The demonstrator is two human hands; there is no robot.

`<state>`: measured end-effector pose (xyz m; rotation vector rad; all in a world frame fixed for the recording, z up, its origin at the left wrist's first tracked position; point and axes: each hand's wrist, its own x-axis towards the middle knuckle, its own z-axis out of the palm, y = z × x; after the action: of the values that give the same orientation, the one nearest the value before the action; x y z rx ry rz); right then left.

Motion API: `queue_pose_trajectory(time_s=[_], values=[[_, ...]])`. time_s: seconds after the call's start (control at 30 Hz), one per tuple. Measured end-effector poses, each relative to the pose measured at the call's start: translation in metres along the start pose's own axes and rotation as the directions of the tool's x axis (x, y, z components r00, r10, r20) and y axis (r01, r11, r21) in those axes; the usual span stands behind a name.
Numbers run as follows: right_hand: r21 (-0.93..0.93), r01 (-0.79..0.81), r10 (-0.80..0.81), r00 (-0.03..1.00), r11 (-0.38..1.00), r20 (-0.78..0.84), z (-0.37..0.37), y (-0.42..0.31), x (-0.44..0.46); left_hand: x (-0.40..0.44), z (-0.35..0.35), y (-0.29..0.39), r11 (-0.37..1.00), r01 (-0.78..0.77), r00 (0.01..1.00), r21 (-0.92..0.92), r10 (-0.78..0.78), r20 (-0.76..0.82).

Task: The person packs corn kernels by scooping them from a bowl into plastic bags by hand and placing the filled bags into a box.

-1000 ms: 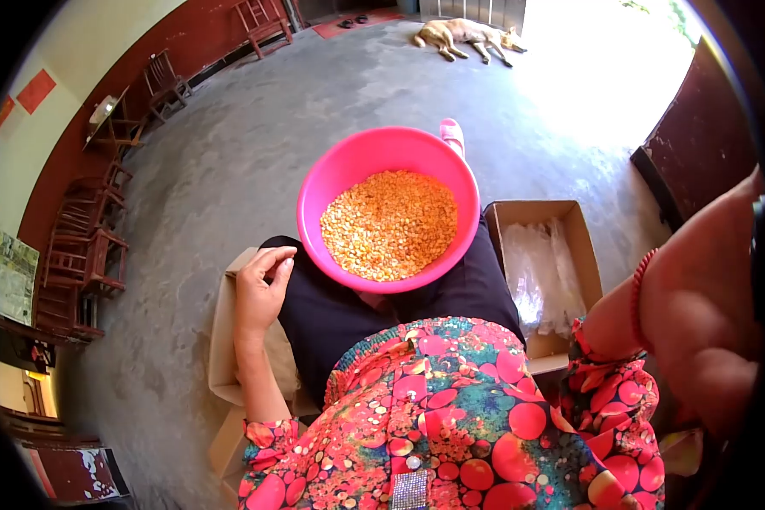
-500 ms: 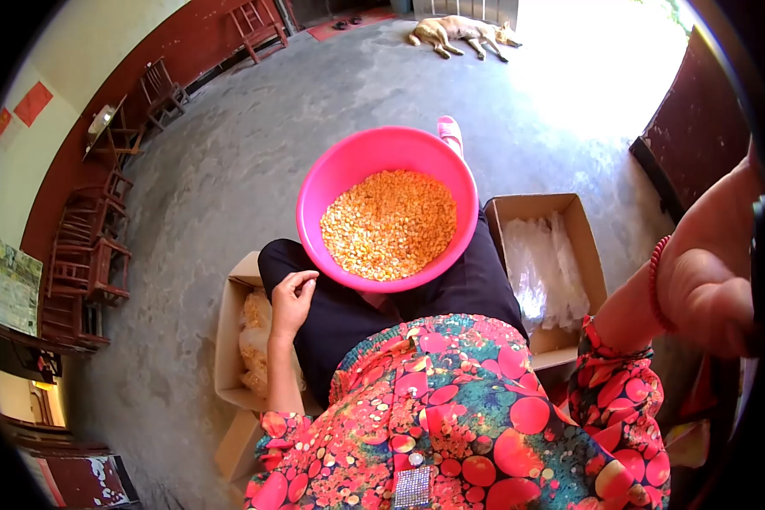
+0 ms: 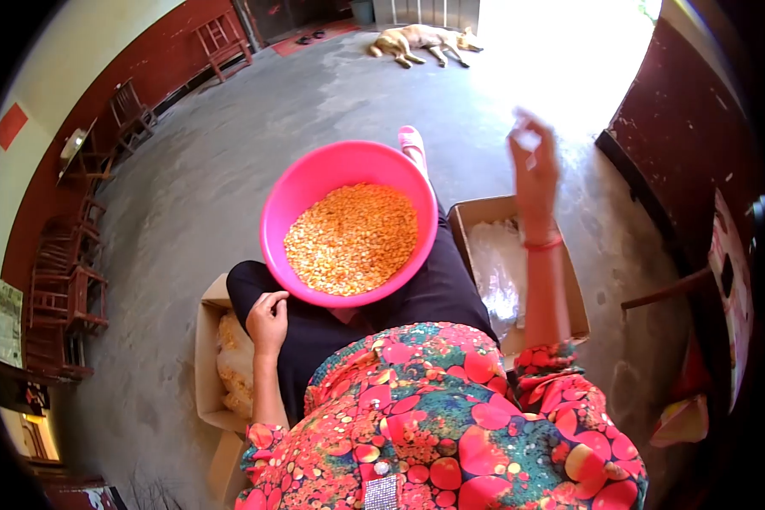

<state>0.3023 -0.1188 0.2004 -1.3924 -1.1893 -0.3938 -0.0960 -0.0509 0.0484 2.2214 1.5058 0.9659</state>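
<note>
A pink basin of loose orange-yellow corn kernels rests on my lap. My left hand lies on my thigh by the basin's near left rim, fingers curled together; whether anything is between them is hidden. Raised in front of me on the right, my right hand is smeared by motion. Something white shows among its bent fingers, but I cannot tell whether it is held or background. Below that hand stands a cardboard box with clear plastic bags.
Another cardboard box at my left holds bags with yellowish contents. A dog lies on the concrete floor ahead. Wooden chairs line the left wall. At right are a dark red door panel and a slanted board.
My right hand has swung from close by the camera at far right to out over the right-hand box. The view has shifted right; my left hand stays by the basin.
</note>
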Motion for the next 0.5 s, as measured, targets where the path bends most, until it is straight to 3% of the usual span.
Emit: queue_pose_trajectory(time_s=[0.07,0.1,0.13,0.2,0.23,0.27,0.3,0.33,0.4,0.43,0.5], values=[[0.002,-0.159,0.159,0.986,0.987,0.048,0.029,0.101,-0.069,0.0,0.0,0.003,1.0,-0.011,1.0,-0.014,0.01,-0.015],[-0.051,-0.38,0.383,0.913,0.924,0.143,0.032,0.143,-0.114,0.0,0.0,0.003,1.0,-0.008,1.0,-0.01,0.008,-0.011],[-0.184,-0.304,0.327,0.938,0.935,0.11,0.034,0.187,-0.169,0.0,0.0,0.003,1.0,-0.004,1.0,-0.003,0.004,-0.004],[-0.583,-0.436,0.634,0.751,0.685,0.183,0.015,0.226,-0.274,0.0,0.0,0.003,1.0,0.004,1.0,0.008,-0.005,0.009],[-0.694,-0.483,0.795,0.567,0.533,0.216,-0.002,0.22,-0.306,0.0,0.0,0.004,1.0,0.001,1.0,0.019,-0.001,0.012],[-0.786,-0.521,0.941,0.228,0.334,0.248,-0.021,0.215,-0.335,0.0,0.0,0.005,1.0,-0.005,1.0,0.03,0.004,0.015],[-0.904,-0.404,0.982,-0.066,0.138,0.179,-0.034,0.207,-0.353,0.0,0.0,0.006,1.0,-0.011,1.0,0.029,0.011,0.023],[-0.921,-0.319,0.975,0.055,0.223,0.217,-0.051,0.231,-0.422,0.0,0.001,0.006,0.999,-0.007,1.0,0.033,0.006,0.021],[-0.903,-0.346,0.945,-0.109,0.256,0.309,-0.075,0.246,-0.486,0.001,0.001,0.007,0.999,-0.012,1.0,0.039,0.011,0.026],[-0.902,-0.353,0.945,-0.115,0.248,0.305,-0.077,0.24,-0.478,0.001,0.002,0.006,0.999,-0.009,1.0,0.038,0.008,0.024],[-0.59,-0.806,0.802,-0.328,0.038,0.5,-0.08,0.211,-0.442,0.0,0.003,0.004,0.999,-0.017,0.999,0.038,0.015,0.033]])
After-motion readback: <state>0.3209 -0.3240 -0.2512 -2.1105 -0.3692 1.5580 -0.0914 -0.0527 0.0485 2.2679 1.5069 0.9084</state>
